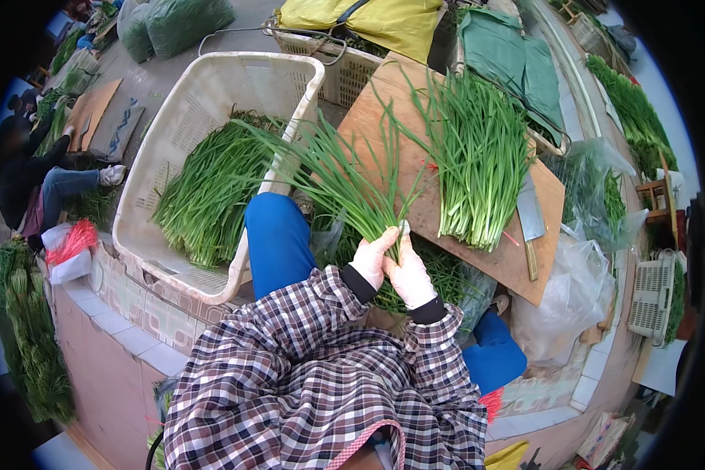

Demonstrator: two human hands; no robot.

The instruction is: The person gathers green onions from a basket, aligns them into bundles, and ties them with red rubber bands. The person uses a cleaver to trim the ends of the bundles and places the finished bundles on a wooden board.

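In white gloves, my left hand (373, 257) and my right hand (410, 273) meet around the stem ends of a bunch of garlic chives (343, 179). Its long leaves fan out up and to the left, some over the basket's rim. Just beyond, a wooden board (382, 135) bears a thick pile of chives (476, 164) with pale ends towards me. A cleaver (530, 211) with a wooden handle lies right of that pile. Left of my knee stands a white plastic basket (170, 176) holding more chives (217, 182). Loose greens (435, 279) lie below my hands.
Clear plastic bags (564, 299) crowd the board's right side. At the back are crates under a yellow sheet (382, 20) and a green cover (505, 53). Red ties (73, 244) lie on the left ledge. Another person (26, 170) sits at far left beside a board (94, 111).
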